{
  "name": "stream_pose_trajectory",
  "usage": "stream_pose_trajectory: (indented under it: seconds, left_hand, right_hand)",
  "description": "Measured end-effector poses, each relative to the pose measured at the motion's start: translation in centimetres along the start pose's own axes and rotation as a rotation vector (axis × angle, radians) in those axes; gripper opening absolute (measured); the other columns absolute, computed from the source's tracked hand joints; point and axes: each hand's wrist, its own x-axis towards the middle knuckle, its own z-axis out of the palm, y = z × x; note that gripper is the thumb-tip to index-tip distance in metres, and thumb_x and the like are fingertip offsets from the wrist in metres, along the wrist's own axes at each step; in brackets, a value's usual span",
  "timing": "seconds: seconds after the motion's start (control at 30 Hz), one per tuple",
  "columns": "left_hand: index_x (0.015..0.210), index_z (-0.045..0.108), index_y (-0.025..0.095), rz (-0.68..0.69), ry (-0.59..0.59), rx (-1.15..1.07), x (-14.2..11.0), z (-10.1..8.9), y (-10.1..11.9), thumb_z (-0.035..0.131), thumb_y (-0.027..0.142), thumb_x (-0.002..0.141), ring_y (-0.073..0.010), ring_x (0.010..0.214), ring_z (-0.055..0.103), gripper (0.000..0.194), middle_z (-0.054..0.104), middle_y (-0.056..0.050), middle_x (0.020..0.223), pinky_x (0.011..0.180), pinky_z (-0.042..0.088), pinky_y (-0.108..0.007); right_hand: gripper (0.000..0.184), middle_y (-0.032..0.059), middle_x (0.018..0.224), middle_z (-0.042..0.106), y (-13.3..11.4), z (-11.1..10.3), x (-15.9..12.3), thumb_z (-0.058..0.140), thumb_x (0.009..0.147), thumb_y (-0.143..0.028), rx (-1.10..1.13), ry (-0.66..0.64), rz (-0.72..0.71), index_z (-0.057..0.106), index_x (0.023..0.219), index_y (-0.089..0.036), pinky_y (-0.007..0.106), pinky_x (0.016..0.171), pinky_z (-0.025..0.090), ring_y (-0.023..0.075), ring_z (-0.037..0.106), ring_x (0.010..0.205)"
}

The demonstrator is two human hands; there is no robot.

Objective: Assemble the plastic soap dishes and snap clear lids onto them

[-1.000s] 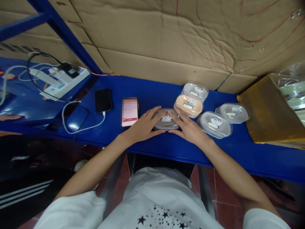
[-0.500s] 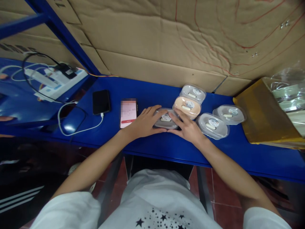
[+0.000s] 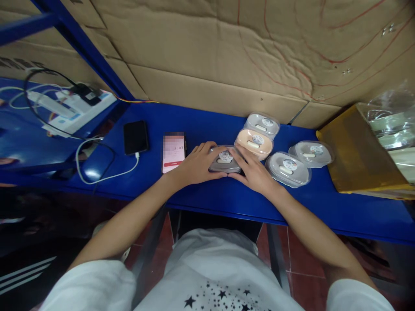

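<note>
Both my hands rest on a small oval plastic case with a grey base (image 3: 224, 159), which has a round label and a white capsule-shaped item inside. My left hand (image 3: 197, 163) cups its left end and my right hand (image 3: 251, 167) its right end. Close by stand a peach case (image 3: 254, 144), a grey one behind it (image 3: 262, 125), and two more grey ones (image 3: 288, 169) (image 3: 311, 153) to the right. A smartphone with a lit, pixelated screen (image 3: 173, 152) lies just left of my left hand.
The cases sit on a blue shelf (image 3: 207, 194) against a cardboard wall (image 3: 207, 65). A black phone (image 3: 136, 137) lies on the shelf with a white charging cable. A power strip (image 3: 73, 108) with wires lies at left. A yellow-brown package (image 3: 359, 153) sits at right.
The whole view has drifted slightly left and upward. My fingers have eased back on the case lid, so more of its label shows. Both hands remain on the case.
</note>
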Motion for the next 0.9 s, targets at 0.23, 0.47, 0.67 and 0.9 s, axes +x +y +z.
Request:
stream_pose_trajectory:
  seconds: [0.23, 0.47, 0.67, 0.9]
  left_hand:
    - [0.160, 0.048, 0.015, -0.203, -0.011, 0.207, 1.9, -2.1, -2.3, 0.073, 0.068, 0.095, -0.0483, 0.134, 0.059, 0.087, 0.061, -0.026, 0.145, 0.116, 0.042, -0.064]
    - [0.174, 0.030, 0.012, -0.243, 0.102, 0.266, 4.2, -3.7, -5.9, 0.056, 0.051, 0.109, -0.0486, 0.168, 0.023, 0.080, 0.024, -0.031, 0.179, 0.131, 0.018, -0.072]
    - [0.170, 0.039, 0.015, -0.103, 0.121, 0.206, 4.0, -3.3, -6.5, 0.051, 0.047, 0.111, -0.0442, 0.165, 0.033, 0.068, 0.034, -0.028, 0.176, 0.130, 0.024, -0.070]
    - [0.166, 0.045, 0.022, 0.123, 0.114, -0.004, 2.8, -3.1, -5.0, 0.047, 0.060, 0.113, -0.0368, 0.159, 0.045, 0.065, 0.048, -0.018, 0.170, 0.130, 0.036, -0.057]
  right_hand:
    - [0.081, 0.0206, 0.177, 0.039, -1.6, -0.6, 0.3, 0.056, 0.110, -0.053, -0.161, -0.013, 0.056, 0.026, 0.177, -0.019, 0.062, 0.135, 0.032, 0.0381, 0.035, 0.166]
    - [0.068, 0.0275, 0.171, 0.045, -1.4, -1.7, 0.3, 0.058, 0.110, -0.042, -0.322, 0.097, 0.358, 0.043, 0.168, -0.008, 0.068, 0.131, 0.032, 0.0456, 0.040, 0.161]
    - [0.055, 0.0166, 0.171, 0.049, -1.5, -2.4, 0.3, 0.057, 0.111, -0.030, -0.133, -0.024, 0.076, 0.051, 0.165, -0.020, 0.061, 0.132, 0.038, 0.0344, 0.044, 0.161]
    - [0.063, 0.0072, 0.163, 0.061, -0.3, -10.2, -2.3, 0.065, 0.109, -0.046, 0.072, 0.002, 0.134, 0.045, 0.167, -0.035, 0.053, 0.125, 0.048, 0.0279, 0.059, 0.150]
